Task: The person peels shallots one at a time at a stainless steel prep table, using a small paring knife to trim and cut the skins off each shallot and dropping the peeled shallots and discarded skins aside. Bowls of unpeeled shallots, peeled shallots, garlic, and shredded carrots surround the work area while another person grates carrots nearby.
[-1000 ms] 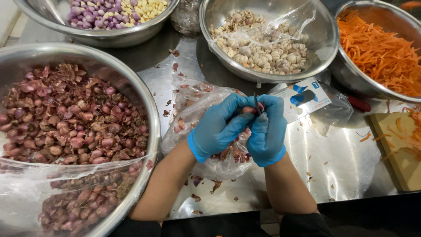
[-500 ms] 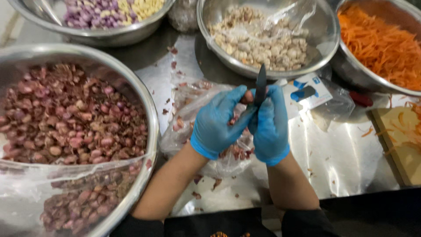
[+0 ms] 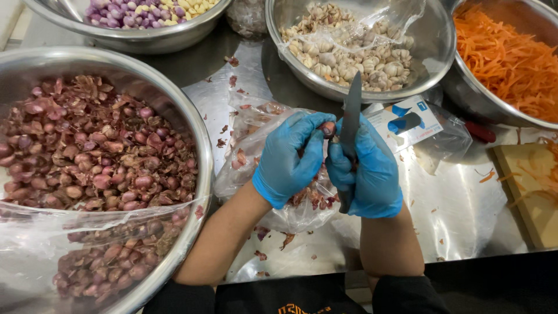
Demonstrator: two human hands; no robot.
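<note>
Both my hands wear blue gloves and meet above a clear plastic bag point(image 3: 256, 125) strewn with reddish shallot skins. My left hand point(image 3: 288, 160) pinches a small shallot point(image 3: 328, 128) at its fingertips. My right hand point(image 3: 366, 171) grips a dark-bladed knife point(image 3: 351, 110), blade pointing up, its edge right beside the shallot. A big steel bowl of unpeeled shallots point(image 3: 87, 151) fills the left side, partly under a plastic sheet.
A bowl of garlic cloves point(image 3: 349, 49) sits straight ahead, a bowl of shredded carrot point(image 3: 505, 58) at the right, a bowl of purple and yellow peeled pieces point(image 3: 133, 14) at the top left. A small blue-and-white box point(image 3: 404, 122) and a wooden board point(image 3: 532, 192) lie at the right.
The knife blade has swung up from behind my fingers to stand upright next to the shallot. Both hands stayed over the bag.
</note>
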